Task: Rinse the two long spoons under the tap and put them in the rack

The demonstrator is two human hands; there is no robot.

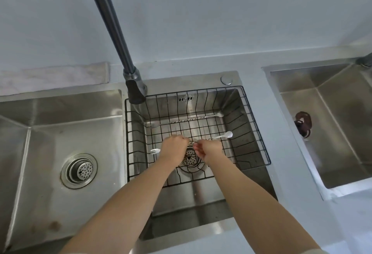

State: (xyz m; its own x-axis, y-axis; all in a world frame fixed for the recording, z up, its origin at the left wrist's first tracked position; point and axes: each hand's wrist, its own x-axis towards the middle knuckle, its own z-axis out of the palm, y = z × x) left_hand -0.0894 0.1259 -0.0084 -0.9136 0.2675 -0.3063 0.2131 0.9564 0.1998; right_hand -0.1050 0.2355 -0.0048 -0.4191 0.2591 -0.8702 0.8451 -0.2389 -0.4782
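A black wire rack [253, 127] sits in the middle sink. One long spoon [187, 120] with a twisted handle lies along the rack's far side. A second long spoon [223, 136] is held over the rack's middle, its bowl at the right and a small forked end [155, 150] sticking out at the left. My left hand [173, 147] grips its handle from the left. My right hand [208, 149] pinches the handle just right of the left hand. The dark tap spout [135, 92] hangs over the rack's far left corner; no water shows.
A larger steel sink [50, 133] with a round drain strainer [79, 171] lies to the left. A third sink [332, 133] at the right holds a dark brown object [303, 124] on its wall. Grey counter strips separate the basins.
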